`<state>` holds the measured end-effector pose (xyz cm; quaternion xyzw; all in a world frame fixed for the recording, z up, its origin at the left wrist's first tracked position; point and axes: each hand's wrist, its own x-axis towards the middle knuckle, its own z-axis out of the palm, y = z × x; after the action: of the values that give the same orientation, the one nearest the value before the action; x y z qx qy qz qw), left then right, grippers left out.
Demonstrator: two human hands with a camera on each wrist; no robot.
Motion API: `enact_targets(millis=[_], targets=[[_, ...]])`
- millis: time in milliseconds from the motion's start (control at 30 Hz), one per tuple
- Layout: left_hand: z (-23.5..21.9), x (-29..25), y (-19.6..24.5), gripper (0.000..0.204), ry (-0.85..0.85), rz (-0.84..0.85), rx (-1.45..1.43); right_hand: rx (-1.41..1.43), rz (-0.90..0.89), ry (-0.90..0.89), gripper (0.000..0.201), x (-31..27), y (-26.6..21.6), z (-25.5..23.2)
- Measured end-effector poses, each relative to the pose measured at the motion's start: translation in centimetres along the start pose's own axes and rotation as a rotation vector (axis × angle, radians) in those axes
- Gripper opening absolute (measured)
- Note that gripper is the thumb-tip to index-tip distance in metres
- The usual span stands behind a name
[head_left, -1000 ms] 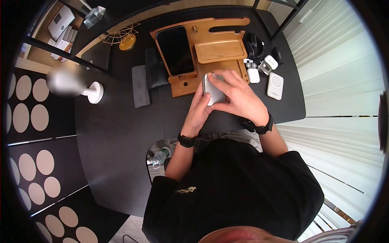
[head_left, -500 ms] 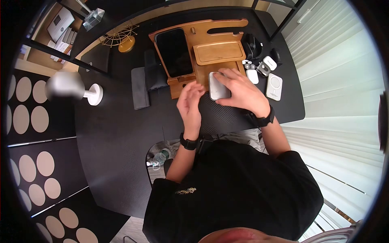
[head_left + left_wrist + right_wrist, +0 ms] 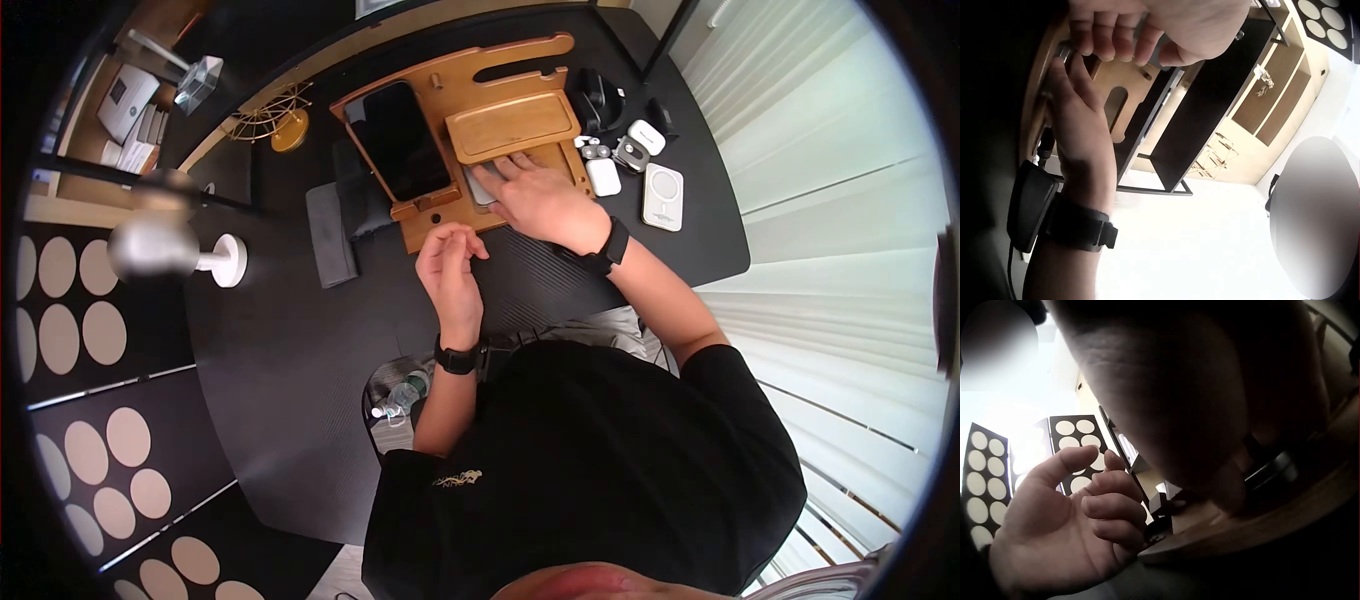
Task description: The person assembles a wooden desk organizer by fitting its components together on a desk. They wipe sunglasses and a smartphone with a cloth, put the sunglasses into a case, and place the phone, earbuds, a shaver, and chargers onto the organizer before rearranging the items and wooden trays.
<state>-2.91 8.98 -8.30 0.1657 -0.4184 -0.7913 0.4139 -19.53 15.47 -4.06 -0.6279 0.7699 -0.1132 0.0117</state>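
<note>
Under the fingers of my right hand (image 3: 550, 206) lies a flat silver-white object (image 3: 483, 186), on the lower base of the wooden stand (image 3: 463, 212), just below its raised tray (image 3: 512, 125). The hand covers most of the object. In the right wrist view its metallic edge (image 3: 1272, 472) shows on the wood, by the fingers. My left hand (image 3: 451, 277) hovers over the near edge of the stand, loosely curled, holding nothing; the right wrist view shows its palm (image 3: 1066, 537) and bent fingers. A dark phone (image 3: 400, 140) leans on the stand's left side.
Right of the stand are a white earbud case (image 3: 603, 177), an open case (image 3: 632, 153), a white power bank (image 3: 663, 197) and black headphones (image 3: 598, 100). Dark folded cloth (image 3: 330, 234) lies to the left. A white lamp (image 3: 229, 261) stands further left, by the shelf.
My left hand has let go of the silver-white object and drawn back left. My right hand has moved it left and onto the stand's base. The head view has shifted.
</note>
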Motion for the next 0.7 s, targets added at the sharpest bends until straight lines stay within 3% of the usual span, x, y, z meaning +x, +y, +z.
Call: enact_targets(millis=[100, 167, 233, 367, 500, 533, 600, 633, 700], targets=[[-0.1, 0.0, -0.1, 0.014, -0.034, -0.002, -0.038, 0.051, -0.052, -0.009, 0.056, -1.4, -0.5, -2.2], [0.0, 0.0, 0.0, 0.015, -0.04, -0.011, -0.055, 0.132, -0.073, 0.075, 0.053, -3.2, 0.2, -3.4], [-0.1, 0.0, 0.0, 0.015, -0.042, -0.018, -0.071, 0.418, 0.029, 0.105, 0.041, -5.3, 1.3, -5.6], [-0.1, 0.1, 0.2, 0.015, -0.064, -0.051, -0.075, 0.213, 0.211, 0.386, 0.038, -10.5, 5.4, -7.8], [0.2, 0.1, 0.4, 0.013, -0.085, -0.084, -0.086, 0.021, 0.375, 0.266, 0.075, -14.8, 8.6, -8.2], [0.2, 0.0, 0.4, 0.013, -0.087, -0.085, -0.087, 0.02, 0.378, 0.266, 0.075, -15.7, 9.2, -7.7], [0.3, 0.1, 0.5, 0.012, -0.151, -0.084, 0.178, 0.071, 0.431, 0.154, 0.082, -16.7, 10.1, -6.8], [0.3, 0.2, 0.6, 0.012, -0.151, -0.083, 0.177, 0.07, 0.43, 0.154, 0.082, -16.7, 10.0, -6.9], [0.6, 0.4, 1.0, 0.015, -0.321, 0.03, 0.621, 0.137, 0.499, 0.133, 0.084, -16.5, 9.7, -6.9]])
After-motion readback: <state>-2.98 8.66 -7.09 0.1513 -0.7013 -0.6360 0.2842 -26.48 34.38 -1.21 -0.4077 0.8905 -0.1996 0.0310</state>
